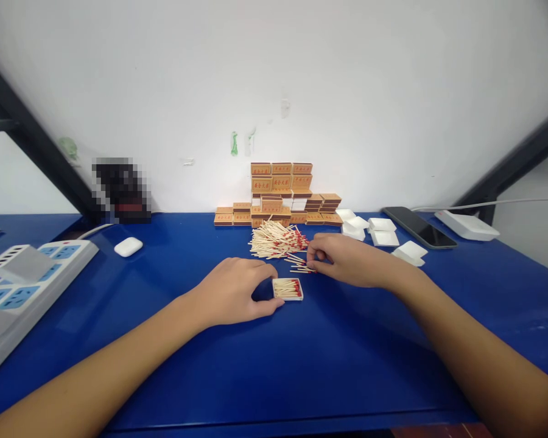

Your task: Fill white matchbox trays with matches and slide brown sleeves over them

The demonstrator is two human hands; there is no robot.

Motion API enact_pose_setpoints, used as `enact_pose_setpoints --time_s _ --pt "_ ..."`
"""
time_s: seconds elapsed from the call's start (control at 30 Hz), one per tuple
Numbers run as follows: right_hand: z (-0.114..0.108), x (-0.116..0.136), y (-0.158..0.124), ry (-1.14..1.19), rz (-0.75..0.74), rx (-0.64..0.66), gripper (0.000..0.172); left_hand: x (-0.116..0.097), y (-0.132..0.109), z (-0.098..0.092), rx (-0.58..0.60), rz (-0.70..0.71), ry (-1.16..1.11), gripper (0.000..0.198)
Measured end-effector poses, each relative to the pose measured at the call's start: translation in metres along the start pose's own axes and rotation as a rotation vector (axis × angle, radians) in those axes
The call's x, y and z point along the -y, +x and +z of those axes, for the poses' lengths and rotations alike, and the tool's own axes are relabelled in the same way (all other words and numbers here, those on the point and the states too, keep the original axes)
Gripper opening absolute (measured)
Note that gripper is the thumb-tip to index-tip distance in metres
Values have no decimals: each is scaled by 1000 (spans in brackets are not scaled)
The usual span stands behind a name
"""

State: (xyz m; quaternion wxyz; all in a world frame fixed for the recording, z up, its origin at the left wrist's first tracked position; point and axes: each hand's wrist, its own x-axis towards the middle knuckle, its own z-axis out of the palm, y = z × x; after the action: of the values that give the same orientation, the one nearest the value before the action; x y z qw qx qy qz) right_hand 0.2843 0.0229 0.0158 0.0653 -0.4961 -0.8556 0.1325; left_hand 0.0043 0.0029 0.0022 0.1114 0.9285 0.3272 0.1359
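Note:
My left hand (240,291) grips a small white matchbox tray (274,297) between thumb and fingers, steadying it on the blue table. Inside the tray lies a layer of matches (285,288) with their red heads to the right. My right hand (335,258) is closed in a pinch at the head end of a few loose matches (296,264) on the table; its fingertips partly hide them. Just behind these lies a large heap of matches (276,239), most red heads pointing right.
Stacked matchboxes (281,182) stand against the wall behind the heap. Several empty white trays (383,232) lie at right, near a phone (418,227) and a white device (468,225). At left are a white earbud case (128,246) and a power strip (50,298).

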Motion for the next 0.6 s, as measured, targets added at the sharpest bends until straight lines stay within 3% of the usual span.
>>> enact_pose_setpoints --time_s 0.6 --pt "0 6 -1 37 -49 12 17 0 0 0 -5 0 -1 32"
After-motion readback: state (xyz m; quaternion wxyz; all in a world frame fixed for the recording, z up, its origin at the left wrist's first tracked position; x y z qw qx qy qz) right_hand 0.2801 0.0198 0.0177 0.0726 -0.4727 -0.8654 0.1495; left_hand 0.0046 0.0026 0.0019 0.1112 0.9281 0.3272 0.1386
